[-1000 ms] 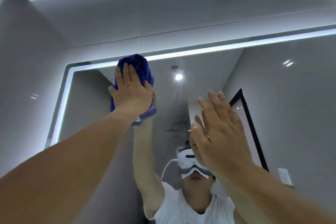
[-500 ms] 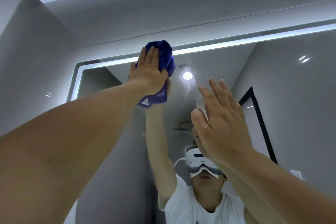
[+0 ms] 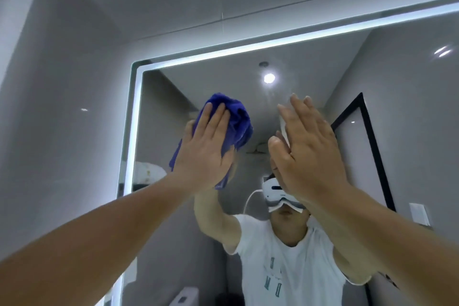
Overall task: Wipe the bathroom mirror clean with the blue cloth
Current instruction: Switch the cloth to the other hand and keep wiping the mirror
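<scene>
Head view: my left hand point(image 3: 203, 149) lies flat, fingers point(image 3: 218, 119) straight, pressing the bunched blue cloth point(image 3: 238, 119) against the mirror point(image 3: 397, 107) near its upper left corner. My right hand point(image 3: 310, 151) is spread open, empty, palm toward the glass just beside it.

grey tiled wall point(image 3: 62, 107), ceiling light point(image 3: 269, 78) and black-framed door point(image 3: 367, 146) reflected.

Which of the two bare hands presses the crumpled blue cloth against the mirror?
The left hand, flat on the crumpled blue cloth. The right hand has no cloth under it.
</scene>
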### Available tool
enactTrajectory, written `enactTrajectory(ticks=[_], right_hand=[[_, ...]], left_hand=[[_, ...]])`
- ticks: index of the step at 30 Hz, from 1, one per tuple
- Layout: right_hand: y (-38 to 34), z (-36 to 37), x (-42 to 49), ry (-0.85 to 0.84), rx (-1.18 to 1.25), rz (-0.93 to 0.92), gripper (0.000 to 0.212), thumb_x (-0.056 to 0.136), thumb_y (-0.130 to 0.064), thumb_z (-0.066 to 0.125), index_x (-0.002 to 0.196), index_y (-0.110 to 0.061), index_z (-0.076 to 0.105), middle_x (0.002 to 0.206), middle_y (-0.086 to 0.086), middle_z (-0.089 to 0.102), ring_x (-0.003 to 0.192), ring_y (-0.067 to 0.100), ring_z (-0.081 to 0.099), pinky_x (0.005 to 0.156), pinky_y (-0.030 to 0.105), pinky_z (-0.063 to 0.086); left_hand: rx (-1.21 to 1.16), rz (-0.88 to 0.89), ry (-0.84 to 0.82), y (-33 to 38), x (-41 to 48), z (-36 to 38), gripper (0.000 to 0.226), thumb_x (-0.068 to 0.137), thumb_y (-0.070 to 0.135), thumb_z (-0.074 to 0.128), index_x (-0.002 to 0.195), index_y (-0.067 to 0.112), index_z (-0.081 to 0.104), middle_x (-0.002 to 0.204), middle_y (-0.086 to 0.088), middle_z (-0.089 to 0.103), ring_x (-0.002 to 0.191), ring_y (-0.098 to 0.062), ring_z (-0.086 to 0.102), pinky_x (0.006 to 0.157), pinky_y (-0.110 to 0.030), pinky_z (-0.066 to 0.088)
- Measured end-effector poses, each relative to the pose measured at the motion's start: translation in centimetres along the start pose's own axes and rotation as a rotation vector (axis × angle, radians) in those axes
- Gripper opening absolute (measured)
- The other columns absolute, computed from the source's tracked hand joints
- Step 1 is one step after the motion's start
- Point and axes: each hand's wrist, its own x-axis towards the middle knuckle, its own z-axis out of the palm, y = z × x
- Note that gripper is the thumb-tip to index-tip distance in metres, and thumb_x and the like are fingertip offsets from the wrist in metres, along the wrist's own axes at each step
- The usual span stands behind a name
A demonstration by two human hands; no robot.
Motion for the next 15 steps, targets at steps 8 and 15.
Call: enactTrajectory(ticks=[8,15], right_hand=[[-1.4,2.1,0.4,0.043,-0.095,-0.024,0.068,0.088,-0.047,0.024,0.151,-0.022,0.03,0.163,-0.001,0.013,0.149,0.013,0.001,0.117,0.033,-0.001],[-2.3,4.3,-0.3,0.074,-0.092,0.004,0.066,0.088,-0.047,0.025,0.149,-0.022,0.033,0.161,-0.001,0.018,0.149,0.013,0.004,0.118,0.041,0.008]], left_hand=[[-0.072,-0.09,-0.073,-6.4,8.0,-1.1,0.075,0.094,0.052,0.022,0.157,0.014,0.003,0.166,-0.001,0.0,0.152,-0.02,-0.007,0.119,-0.053,0.015],[-0.112,-0.165,0.073,-3.8,4.4,-0.2,0.069,0.097,0.045,0.025,0.156,0.012,0.012,0.165,-0.004,0.012,0.152,-0.025,0.005,0.118,-0.052,0.02]])
